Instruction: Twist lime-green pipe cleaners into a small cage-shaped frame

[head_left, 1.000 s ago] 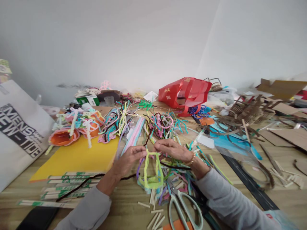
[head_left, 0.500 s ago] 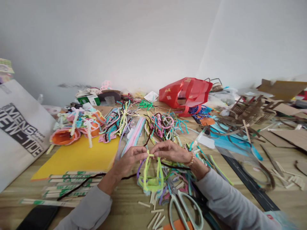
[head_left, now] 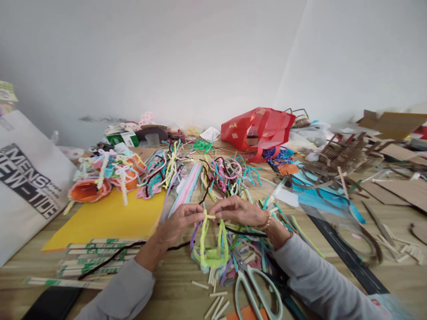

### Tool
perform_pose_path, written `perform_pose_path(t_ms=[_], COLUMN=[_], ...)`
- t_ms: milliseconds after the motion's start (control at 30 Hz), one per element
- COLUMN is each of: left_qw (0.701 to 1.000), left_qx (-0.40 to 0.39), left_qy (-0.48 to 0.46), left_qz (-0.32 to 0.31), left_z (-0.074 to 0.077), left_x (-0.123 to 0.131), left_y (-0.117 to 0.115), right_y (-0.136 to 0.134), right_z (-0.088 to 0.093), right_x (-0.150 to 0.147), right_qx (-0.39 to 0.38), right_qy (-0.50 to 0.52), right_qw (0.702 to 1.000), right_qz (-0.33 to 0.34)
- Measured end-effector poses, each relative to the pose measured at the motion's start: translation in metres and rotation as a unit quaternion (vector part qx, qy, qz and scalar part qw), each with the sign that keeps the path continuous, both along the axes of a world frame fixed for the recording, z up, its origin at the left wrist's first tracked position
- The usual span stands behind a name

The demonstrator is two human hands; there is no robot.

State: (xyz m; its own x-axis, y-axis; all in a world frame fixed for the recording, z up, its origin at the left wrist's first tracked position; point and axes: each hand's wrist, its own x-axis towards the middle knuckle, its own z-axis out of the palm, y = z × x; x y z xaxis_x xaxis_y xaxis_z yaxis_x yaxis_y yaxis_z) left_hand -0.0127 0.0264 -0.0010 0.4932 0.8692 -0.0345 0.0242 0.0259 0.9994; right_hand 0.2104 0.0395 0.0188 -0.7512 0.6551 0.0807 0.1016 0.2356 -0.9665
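pale grey wall (head_left: 213, 58) behind a wood-grain tabletop (head_left: 173, 298) crowded with craft supplies; at far left a white bag (head_left: 33, 191) carries bold dark lettering, slanting downward, that reads "mens" and, beneath, "ew-tide", cut off at the edge of view; smaller words beside "mens" are too blurred to read; at the back, a red bag (head_left: 247, 131) on its side bears gold characters too small to make out; paper-sleeved sticks (head_left: 96, 258) at left have green print, also unreadable.

a yellow-green chenille-stem frame (head_left: 213, 255) is at the near centre, below and between the person's hands; it is an open, box-like shape, upright and taller than wide, its long axis running from a broader base nearest the viewer up to a narrow top strand that lies left to right; whether the base rests on the tabletop cannot be told; the left hand (head_left: 182, 220) pinches the left end of that strand between thumb and fingers; the right hand (head_left: 238, 211), above a beaded bracelet (head_left: 267, 220), pinches its right end, the fingertips of both hands near each other but apart.

one second ago the right hand was flatter, fingers stretched; now they are curled into the pinch, while the left hand has hardly moved; pale-handled scissors (head_left: 243, 266) lie just right of the frame, handles toward the viewer.
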Motion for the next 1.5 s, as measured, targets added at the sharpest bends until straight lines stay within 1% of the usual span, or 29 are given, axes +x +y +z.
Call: perform_pose_path(t_ms=[133,233,367,500,600,700,800,867,1033,1133,1267,1367,1433,1500], left_qw=[1.0,0.999,0.998,0.997,0.998,0.999,1.0,1.0,0.999,0.999,0.999,0.999,0.998,0.997], left_qx=[-0.016,-0.025,-0.038,-0.04,-0.034,-0.023,-0.011,-0.01,-0.023,-0.031,-0.014,0.001,0.009,0.017], left_qy=[-0.022,-0.036,-0.056,-0.065,-0.059,-0.042,-0.026,-0.021,-0.029,-0.033,-0.027,-0.019,-0.012,-0.006], left_qz=[-0.013,-0.021,-0.008,-0.003,0.001,0.009,0.005,-0.001,-0.003,0.004,0.033,0.051,0.062,0.073], left_z=[-0.003,-0.004,-0.004,-0.003,-0.001,0.0,0.001,0.0,-0.003,-0.003,-0.002,-0.002,0.0,0.003], left_x=[-0.002,-0.003,-0.003,-0.001,0.001,0.002,0.003,0.002,0.002,0.003,0.005,0.007,0.008,0.009], left_y=[0.001,0.002,0.003,0.002,0.001,0.0,0.0,-0.001,-0.001,-0.001,-0.002,-0.003,-0.004,-0.005], right_y=[0.0,0.0,0.001,0.003,0.002,0.0,0.0,0.002,0.009,0.009,0.003,-0.003,-0.008,-0.014], right_z=[0.003,0.005,0.005,0.003,0.005,0.009,0.01,0.007,-0.008,-0.007,0.006,0.009,0.008,0.009], right_x=[0.002,0.004,0.005,0.004,0.003,0.002,0.004,0.005,0.006,0.004,0.001,-0.004,-0.008,-0.013], right_qx=[-0.003,-0.013,-0.027,-0.01,-0.008,-0.039,-0.078,-0.094,-0.145,-0.149,-0.104,-0.045,0.036,0.148], right_qy=[0.005,-0.006,0.003,0.012,0.0,-0.015,-0.008,0.005,0.033,0.045,0.069,0.014,-0.035,-0.042], right_qw=[1.0,1.0,1.0,1.0,1.0,0.999,0.997,0.996,0.989,0.988,0.99,0.994,0.99,0.968], right_qz=[0.012,0.009,-0.01,-0.022,-0.025,-0.014,0.003,0.0,-0.002,-0.018,-0.073,-0.097,-0.133,-0.199])
